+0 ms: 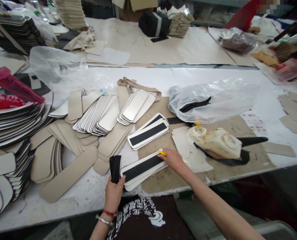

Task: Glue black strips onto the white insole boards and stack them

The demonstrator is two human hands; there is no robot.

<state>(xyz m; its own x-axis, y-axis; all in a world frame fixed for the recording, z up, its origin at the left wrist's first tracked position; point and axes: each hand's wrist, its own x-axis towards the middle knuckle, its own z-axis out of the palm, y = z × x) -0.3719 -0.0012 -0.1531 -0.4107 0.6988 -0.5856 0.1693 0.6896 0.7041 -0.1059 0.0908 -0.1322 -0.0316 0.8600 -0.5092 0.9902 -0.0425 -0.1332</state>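
My left hand (114, 191) is closed around a few black strips (115, 168), its thumb on the near left corner of a white rounded panel (125, 169). A black strip (143, 168) lies lengthwise along that panel, with more white panels beneath. At the panel's far right end, my right hand (173, 160) grips a thin yellow tool (161, 152), its tip on the panel; most of it is hidden by the fingers. Just beyond lies a small stack of white panels (148, 134) with black strips along their middles.
White panels (108, 115) are fanned out behind beige panels (71, 173) on the left. To the right stand a glue-stained pale container (218, 143) and a clear plastic bag (213, 100) with black material in it. The table's near edge (71, 213) runs before me.
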